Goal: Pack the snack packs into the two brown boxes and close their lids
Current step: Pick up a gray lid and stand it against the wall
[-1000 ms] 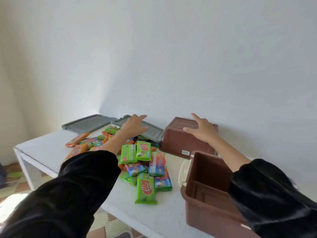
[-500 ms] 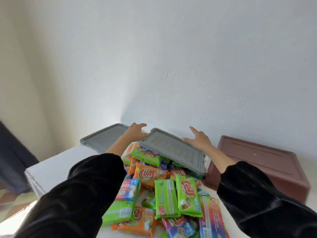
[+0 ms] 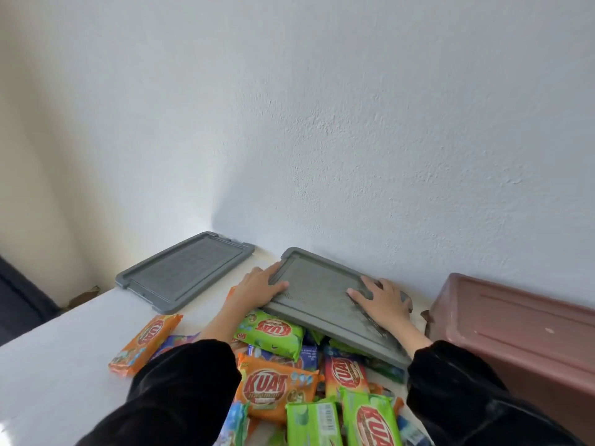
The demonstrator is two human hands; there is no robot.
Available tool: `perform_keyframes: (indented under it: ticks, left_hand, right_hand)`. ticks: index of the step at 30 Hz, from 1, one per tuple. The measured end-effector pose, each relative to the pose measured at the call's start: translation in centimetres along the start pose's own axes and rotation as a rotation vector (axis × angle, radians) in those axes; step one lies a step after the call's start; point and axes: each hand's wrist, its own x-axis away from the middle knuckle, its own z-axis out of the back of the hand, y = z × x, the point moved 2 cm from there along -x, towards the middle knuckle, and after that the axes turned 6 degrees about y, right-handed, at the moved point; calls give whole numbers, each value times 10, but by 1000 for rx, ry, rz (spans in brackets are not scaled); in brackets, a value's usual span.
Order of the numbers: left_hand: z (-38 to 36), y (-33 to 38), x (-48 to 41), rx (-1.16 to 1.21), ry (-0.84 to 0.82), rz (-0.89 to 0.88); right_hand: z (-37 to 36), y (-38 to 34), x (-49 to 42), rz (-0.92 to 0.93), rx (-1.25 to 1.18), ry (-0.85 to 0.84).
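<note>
Over the white table [image 3: 64, 349], the left hand [image 3: 257, 291] pinches and the right hand [image 3: 383, 302] lies flat on a grey rectangular plastic lid [image 3: 317, 292], best lifted level.

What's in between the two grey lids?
In the head view, the left hand gripping the tilted lid and a strip of white table lie between it and the flat lid.

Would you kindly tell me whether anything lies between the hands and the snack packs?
Yes: a grey lid lies tilted on the far snack packs, with the left hand and right hand on it. The nearer packs lie uncovered.
</note>
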Motion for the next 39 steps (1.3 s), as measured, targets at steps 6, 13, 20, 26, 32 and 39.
perform_keyframes:
  ticks: [6, 13, 20, 26, 32, 39]
  left_hand:
    - [8, 6, 2, 178, 64, -80]
    - [32, 10, 7, 228, 73, -253]
    - [48, -1, 18, 181, 200, -368]
    - [64, 6, 34, 174, 289, -464]
    - [90, 32, 59, 56, 680, -492]
    - [96, 164, 98, 561, 680, -350]
  right_hand:
    - [-1, 0, -1, 13, 9, 72]
    - [17, -7, -8, 77, -35, 164]
    - [57, -23, -14, 361, -23, 192]
    - [104, -44, 6, 533, 7, 294]
    - [156, -57, 36, 578, -83, 633]
    - [242, -7, 82, 272, -354, 931]
